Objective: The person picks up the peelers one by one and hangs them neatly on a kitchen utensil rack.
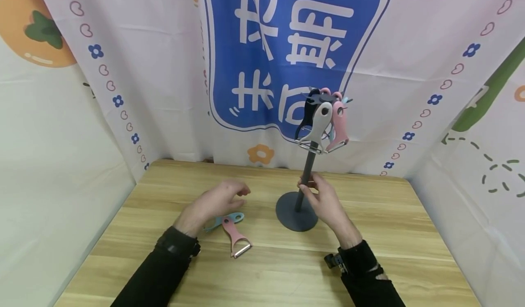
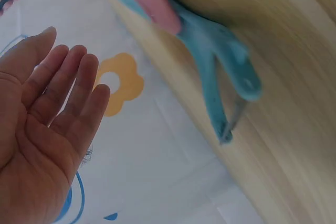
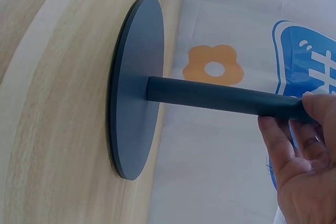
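A dark stand with a round base (image 1: 287, 211) and upright pole (image 3: 210, 95) stands on the table. My right hand (image 1: 326, 202) holds the pole between thumb and fingers, partway up. From the stand's top hang a white peeler (image 1: 321, 122), a pink peeler (image 1: 339, 124) and a black peeler (image 1: 306, 115), with others partly hidden behind. Left of the base, a second pink peeler (image 1: 232, 232) lies across a light blue peeler (image 2: 202, 45) on the table. Above and beside this pair hovers my left hand (image 1: 217, 202), its fingers loosely extended and nothing held.
The wooden table (image 1: 279, 275) has its far edge against a printed curtain (image 1: 172, 93). More cloth (image 1: 53, 161) hangs along the left side, and likewise on the right. Black bands (image 1: 178, 245) with small cameras sit on both wrists.
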Demonstrator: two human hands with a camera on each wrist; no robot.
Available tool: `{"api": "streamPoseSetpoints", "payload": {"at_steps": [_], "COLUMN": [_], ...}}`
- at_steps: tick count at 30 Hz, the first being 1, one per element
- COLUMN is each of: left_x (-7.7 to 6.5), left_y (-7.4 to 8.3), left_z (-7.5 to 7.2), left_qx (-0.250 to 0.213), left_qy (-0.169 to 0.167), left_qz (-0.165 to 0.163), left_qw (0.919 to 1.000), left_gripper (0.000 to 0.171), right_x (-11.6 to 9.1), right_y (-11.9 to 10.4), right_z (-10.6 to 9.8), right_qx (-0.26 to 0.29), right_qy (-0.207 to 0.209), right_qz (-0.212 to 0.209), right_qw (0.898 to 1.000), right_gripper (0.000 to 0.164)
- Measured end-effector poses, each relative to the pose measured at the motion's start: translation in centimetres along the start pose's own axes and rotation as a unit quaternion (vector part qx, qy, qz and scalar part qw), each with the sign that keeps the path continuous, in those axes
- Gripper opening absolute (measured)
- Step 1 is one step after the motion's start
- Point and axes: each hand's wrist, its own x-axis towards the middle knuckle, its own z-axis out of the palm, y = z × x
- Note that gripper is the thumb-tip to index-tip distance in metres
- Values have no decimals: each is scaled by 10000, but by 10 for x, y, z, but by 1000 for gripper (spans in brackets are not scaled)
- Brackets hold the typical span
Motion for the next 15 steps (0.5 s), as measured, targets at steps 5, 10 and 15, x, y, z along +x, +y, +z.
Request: {"api": "streamPoseSetpoints", "payload": {"at_steps": [5,10,15], "left_x": [-5,-12,-19], "left_y": [-3,-6,-11], "left_z": [2,-3,-6], "left_qx": [60,250,716], "left_qy": [-404,-743,-1075], "left_qz": [-29,90,118], "left_qw": [9992,9969,9916], "left_gripper": [31,31,35], "right_x": [0,0,1], "right_y": [-1,2,3], "right_z": [-1,-1,-1], "right_qx": [-36,-23,1], "right_qy": [-30,-54,-61], "right_qz": [18,-30,-28], "right_qw": [10000,10000,10000], "right_gripper": [21,21,20]}}
